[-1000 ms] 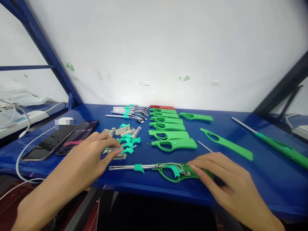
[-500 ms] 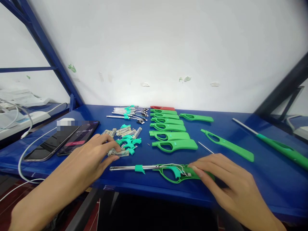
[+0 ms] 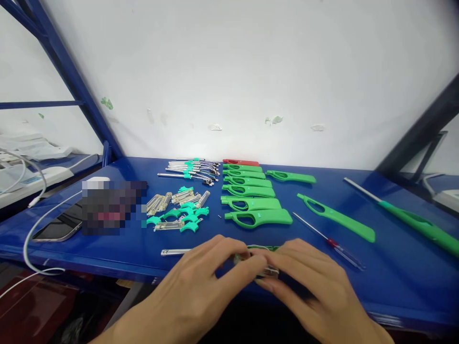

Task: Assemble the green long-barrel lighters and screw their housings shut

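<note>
My left hand point(image 3: 211, 282) and my right hand point(image 3: 315, 286) meet at the table's front edge. Between their fingertips they grip a small clear lighter tank point(image 3: 268, 271), partly covered by the fingers. Behind them lies a green handle shell, mostly hidden, with a metal tube point(image 3: 175, 252) sticking out to the left. More clear tanks point(image 3: 168, 225) and teal triggers point(image 3: 190, 225) form a loose pile beyond my left hand. Several green shells point(image 3: 265, 217) are stacked in a column behind the hands.
Metal tubes with wires point(image 3: 186, 167) lie at the back. A red shell point(image 3: 242, 162) tops the column. A screwdriver point(image 3: 333, 242), a loose green shell point(image 3: 340, 220) and a long green lighter point(image 3: 423, 224) lie right. A phone point(image 3: 59, 222) and white cable point(image 3: 30, 229) are left.
My left hand has left the pile and moved right, now gripping a clear tank. My right hand has shifted left off the green shell to meet it, uncovering the screwdriver's handle.
</note>
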Available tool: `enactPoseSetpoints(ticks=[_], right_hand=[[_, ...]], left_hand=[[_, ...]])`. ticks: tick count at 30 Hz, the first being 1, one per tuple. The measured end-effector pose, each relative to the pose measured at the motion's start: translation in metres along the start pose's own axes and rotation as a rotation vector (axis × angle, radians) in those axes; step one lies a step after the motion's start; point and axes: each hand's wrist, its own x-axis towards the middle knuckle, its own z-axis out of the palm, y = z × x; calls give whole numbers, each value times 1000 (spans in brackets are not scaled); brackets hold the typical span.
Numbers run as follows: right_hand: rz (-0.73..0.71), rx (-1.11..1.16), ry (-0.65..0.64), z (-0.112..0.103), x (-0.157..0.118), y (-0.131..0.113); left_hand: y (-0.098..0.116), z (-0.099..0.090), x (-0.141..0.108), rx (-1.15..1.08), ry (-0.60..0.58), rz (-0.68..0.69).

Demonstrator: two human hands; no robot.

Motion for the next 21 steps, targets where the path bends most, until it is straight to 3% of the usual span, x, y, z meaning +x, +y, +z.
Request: enactPoseSetpoints(ticks=[3, 8, 13, 17, 21], right_hand=[[42, 23, 24, -1, 1, 3], [204, 47, 119, -7, -6, 6], [233, 81, 125, -9, -9, 7], [219, 81, 127, -8, -7, 6], [226, 97, 126, -9, -6, 5]], left_hand=[[-9, 3, 2, 21, 79, -47], [-47, -6, -4, 154, 210, -232], [-71, -8, -10, 240, 89, -406], [-73, -1, -7, 289, -40, -509], [-73, 3, -1, 339, -97, -569]])
